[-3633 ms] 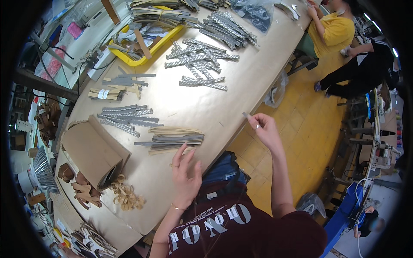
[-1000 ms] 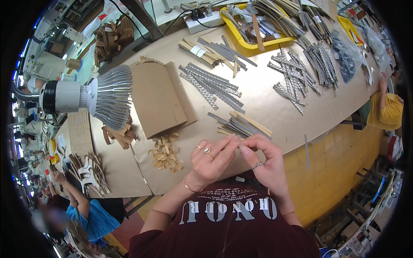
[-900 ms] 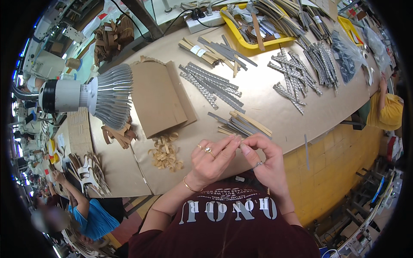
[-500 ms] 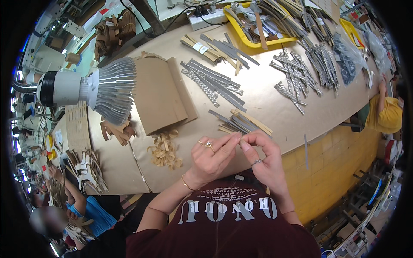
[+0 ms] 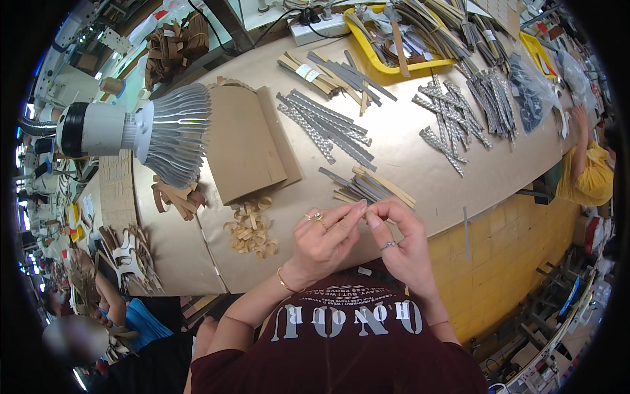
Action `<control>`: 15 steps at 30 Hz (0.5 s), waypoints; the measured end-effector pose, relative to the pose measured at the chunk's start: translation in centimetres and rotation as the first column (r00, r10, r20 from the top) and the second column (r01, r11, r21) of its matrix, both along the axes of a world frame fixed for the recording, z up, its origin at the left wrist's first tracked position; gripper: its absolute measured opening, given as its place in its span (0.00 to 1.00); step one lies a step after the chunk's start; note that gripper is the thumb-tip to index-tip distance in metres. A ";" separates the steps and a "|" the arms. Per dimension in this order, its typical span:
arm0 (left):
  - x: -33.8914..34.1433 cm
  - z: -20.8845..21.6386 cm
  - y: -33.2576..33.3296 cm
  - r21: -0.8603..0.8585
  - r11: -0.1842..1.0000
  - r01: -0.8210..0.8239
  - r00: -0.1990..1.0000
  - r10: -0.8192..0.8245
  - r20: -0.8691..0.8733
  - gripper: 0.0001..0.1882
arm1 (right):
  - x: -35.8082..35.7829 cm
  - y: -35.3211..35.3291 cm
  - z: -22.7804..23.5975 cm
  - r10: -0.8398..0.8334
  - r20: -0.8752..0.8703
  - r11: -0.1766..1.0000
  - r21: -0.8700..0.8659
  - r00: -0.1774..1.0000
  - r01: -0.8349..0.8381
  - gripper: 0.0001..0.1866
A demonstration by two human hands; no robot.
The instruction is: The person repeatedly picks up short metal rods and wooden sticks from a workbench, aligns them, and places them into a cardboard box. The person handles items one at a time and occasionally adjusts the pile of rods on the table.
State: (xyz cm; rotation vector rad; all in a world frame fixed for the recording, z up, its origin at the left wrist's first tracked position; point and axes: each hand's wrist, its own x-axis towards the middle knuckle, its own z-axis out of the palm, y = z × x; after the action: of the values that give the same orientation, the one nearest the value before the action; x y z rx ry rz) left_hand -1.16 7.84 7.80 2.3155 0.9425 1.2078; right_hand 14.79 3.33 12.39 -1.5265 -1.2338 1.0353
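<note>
At the near edge of a long brown-covered table, a sliver of pale material appears to be pinched between a person's bare hands. The thumb and forefinger of the left hand are pressed together and met, tip against tip, by those of the right hand; no gap is seen in either pinch, though the piece is too well covered for its shape to be told. A pile of grey and tan strips is set just beyond the fingertips.

The work is judged to be only part done. Silver-patterned strips are laid out in a crossed heap, in a denser stack beside it and in a fanned group mixed with plain grey. Left apart from these are a banded bundle, some loose grey strips and the pile by the hands, none visibly bearing the silver pattern. How many have been handled cannot be told. Tan curls are heaped to the left, below a folded brown card, and a lamp is suspended nearby
</note>
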 end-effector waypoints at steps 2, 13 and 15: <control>0.0 0.0 0.0 -0.016 1.000 0.005 1.000 -0.005 0.001 0.26 | 0.0 0.0 0.0 0.009 0.019 1.000 -0.002 1.000 -0.009 0.04; -0.3 -0.3 0.3 0.032 0.999 -0.013 1.000 0.013 -0.005 0.27 | -0.4 0.1 -0.2 -0.002 0.081 0.999 0.035 0.997 0.000 0.03; -0.3 -0.3 0.2 0.032 0.999 -0.010 1.000 0.011 -0.018 0.27 | -0.4 0.1 -0.2 -0.001 0.072 1.000 0.023 0.997 0.000 0.02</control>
State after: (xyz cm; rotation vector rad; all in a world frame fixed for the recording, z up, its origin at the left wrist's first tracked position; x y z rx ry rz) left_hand -1.51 8.05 7.50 2.3525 0.9493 1.2162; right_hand 14.42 3.43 12.20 -1.5580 -1.2908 0.9699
